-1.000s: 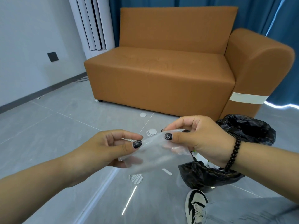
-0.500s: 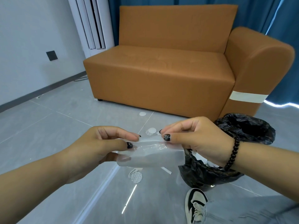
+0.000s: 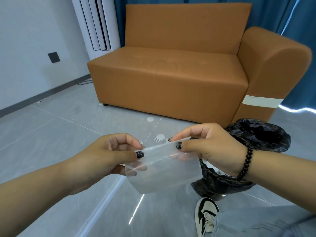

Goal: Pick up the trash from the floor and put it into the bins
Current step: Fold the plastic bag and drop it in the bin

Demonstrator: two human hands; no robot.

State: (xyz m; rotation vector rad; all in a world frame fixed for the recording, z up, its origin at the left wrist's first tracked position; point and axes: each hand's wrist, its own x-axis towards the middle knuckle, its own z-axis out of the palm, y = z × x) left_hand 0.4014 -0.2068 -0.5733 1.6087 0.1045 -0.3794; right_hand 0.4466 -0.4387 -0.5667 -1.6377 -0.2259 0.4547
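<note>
While both hands hold it up above the floor (image 3: 51, 142), the clear bag (image 3: 164, 170) hangs just left of the bin (image 3: 259, 139). Left hand (image 3: 109, 156) and right hand (image 3: 208, 146) each pinch its top edge between thumb and fingers, probably to spread or fold it before binning. White discs (image 3: 160, 137) lie beyond the bag, before the sofa (image 3: 171, 74).

Bin bag (image 3: 259, 139) mouth unobstructed; sofa (image 3: 171, 79) close behind; floor (image 3: 51, 134) left open.
</note>
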